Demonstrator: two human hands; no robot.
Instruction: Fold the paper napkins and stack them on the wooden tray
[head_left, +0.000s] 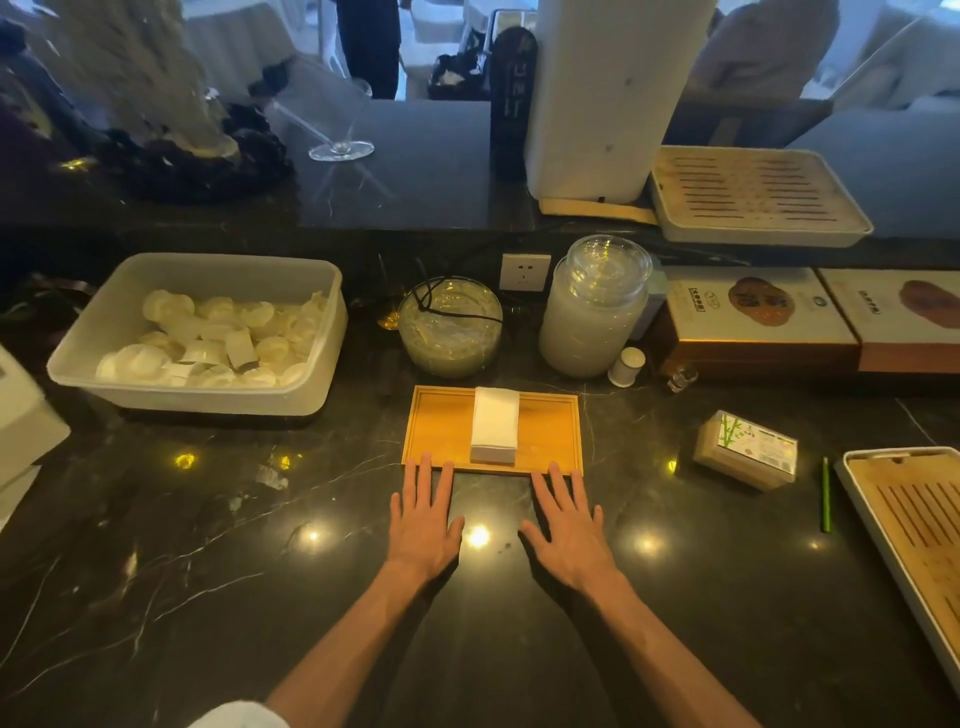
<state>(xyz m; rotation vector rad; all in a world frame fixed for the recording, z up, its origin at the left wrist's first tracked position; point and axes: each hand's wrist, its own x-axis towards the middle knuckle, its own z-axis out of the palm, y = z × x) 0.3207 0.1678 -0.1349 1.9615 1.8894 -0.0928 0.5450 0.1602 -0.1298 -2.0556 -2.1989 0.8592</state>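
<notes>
Napkins lie stacked mid-frame on the wooden tray, long axis pointing away, just above both hands: left hand and right hand flat, spread, empty, equally near.

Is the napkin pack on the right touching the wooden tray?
Apart. The head view shows the napkin pack off to the right, with a wide stretch of dark counter between it and the wooden tray.

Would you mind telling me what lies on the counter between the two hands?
Nothing: in the head view, the stretch between the left hand and right hand is bare dark counter, showing only a light reflection.
</notes>
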